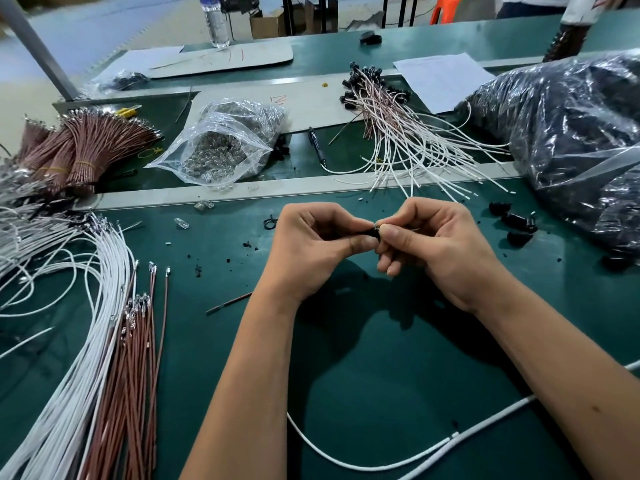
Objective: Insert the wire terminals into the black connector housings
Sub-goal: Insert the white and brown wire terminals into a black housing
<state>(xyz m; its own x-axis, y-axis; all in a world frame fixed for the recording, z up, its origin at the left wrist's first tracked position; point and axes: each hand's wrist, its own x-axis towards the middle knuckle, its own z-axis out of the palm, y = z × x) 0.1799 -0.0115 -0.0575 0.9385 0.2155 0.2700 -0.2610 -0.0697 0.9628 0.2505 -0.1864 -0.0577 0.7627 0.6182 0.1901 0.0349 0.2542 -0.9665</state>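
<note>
Both hands meet above the near middle of the green tabletop [381,375]. The left hand [311,251] pinches a small black connector housing [373,233] between thumb and forefinger; the right hand [440,247] has its fingers [393,233] curled tight on a wire end with a metal terminal at the housing's mouth. How deep the terminal sits is hidden by the fingertips.

The housing looks light, hard and small enough to slip, so a firm pinch on its sides suits it. The wire is thin and limp, and likely buckles unless held just behind the terminal, as the right hand seems to do.

At far centre an open clear bag [221,147] holds small clear parts, a few spilled on the tabletop beside it. At far right a big clear bag [561,133] is stuffed with black parts, probably housings, with loose housings [516,223] just beside it. White wires [69,358] and brown wires [138,375] lie loose at near left; finished assemblies [398,133] lie at far right of centre
</note>
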